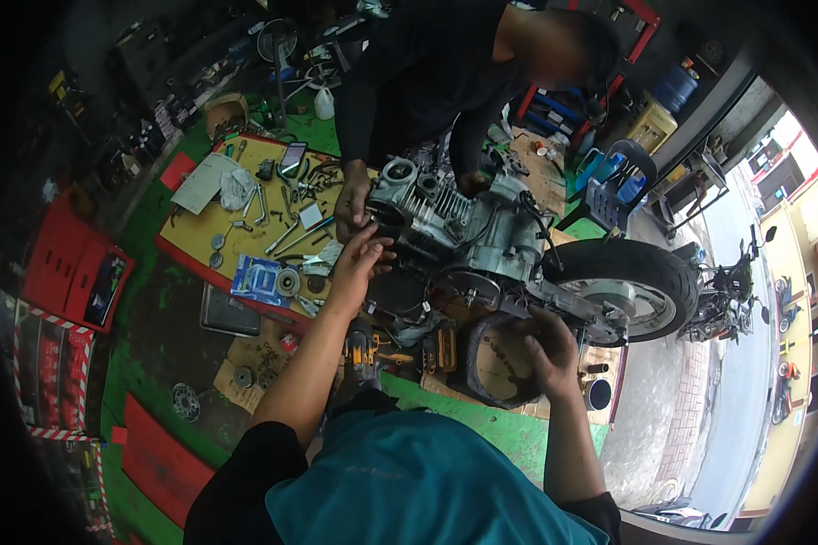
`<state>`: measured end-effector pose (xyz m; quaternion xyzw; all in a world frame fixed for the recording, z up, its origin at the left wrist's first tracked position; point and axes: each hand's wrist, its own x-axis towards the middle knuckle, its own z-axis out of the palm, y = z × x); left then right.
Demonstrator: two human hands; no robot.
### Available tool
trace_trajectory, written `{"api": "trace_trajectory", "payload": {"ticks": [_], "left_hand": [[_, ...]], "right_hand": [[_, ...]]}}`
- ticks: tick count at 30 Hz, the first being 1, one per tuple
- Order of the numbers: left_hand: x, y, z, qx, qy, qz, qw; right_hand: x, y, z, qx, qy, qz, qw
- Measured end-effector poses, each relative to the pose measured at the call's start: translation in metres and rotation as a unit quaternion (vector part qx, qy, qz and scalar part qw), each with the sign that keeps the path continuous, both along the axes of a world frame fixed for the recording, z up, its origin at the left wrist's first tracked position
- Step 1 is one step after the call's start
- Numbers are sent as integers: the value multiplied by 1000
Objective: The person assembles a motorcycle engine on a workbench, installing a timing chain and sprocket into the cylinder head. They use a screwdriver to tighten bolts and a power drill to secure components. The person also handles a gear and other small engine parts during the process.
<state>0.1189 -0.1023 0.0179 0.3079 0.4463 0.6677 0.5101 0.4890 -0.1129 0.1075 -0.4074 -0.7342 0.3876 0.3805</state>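
A grey metal engine (454, 218) with a finned cylinder stands on the bench in front of me, joined to a wheel with a black tyre (641, 291). My left hand (362, 268) is open beside the engine's left end, its fingers stretched toward a co-worker's hand (353, 202), which rests on that end. Whether my fingertips touch the engine, I cannot tell. My right hand (552, 350) is open, fingers apart, at the right rim of a dark, round-edged piece (474, 363); contact with it is unclear. The co-worker's other hand (471, 184) is at the engine's far side.
Yellow-and-black power tools (362, 350) lie close to my body. Wrenches, a phone (293, 158) and small parts cover the yellow bench top (191, 238) at left. A metal sleeve (598, 394) stands at right. Beyond are a black chair (609, 195) and a parked motorcycle (732, 291).
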Motion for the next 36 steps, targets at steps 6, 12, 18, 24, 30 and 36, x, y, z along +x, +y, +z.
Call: {"api": "trace_trajectory", "payload": {"ticks": [6, 12, 18, 24, 30, 36], "left_hand": [[17, 15, 1, 37, -150, -23, 988], [25, 20, -3, 53, -205, 1, 977], [41, 24, 10, 7, -196, 73, 978], [48, 28, 12, 54, -219, 125, 966], [58, 31, -6, 58, -49, 165, 983], [63, 38, -17, -15, 182, 220, 958]], "right_hand": [[-66, 115, 61, 97, -86, -27, 991], [-77, 246, 65, 96, -238, -55, 965], [-84, 328, 36, -192, -337, 26, 921], [-86, 375, 5, -404, -292, 215, 840], [-80, 379, -10, -489, -226, 227, 811], [-78, 390, -19, -525, -227, 230, 787]]}}
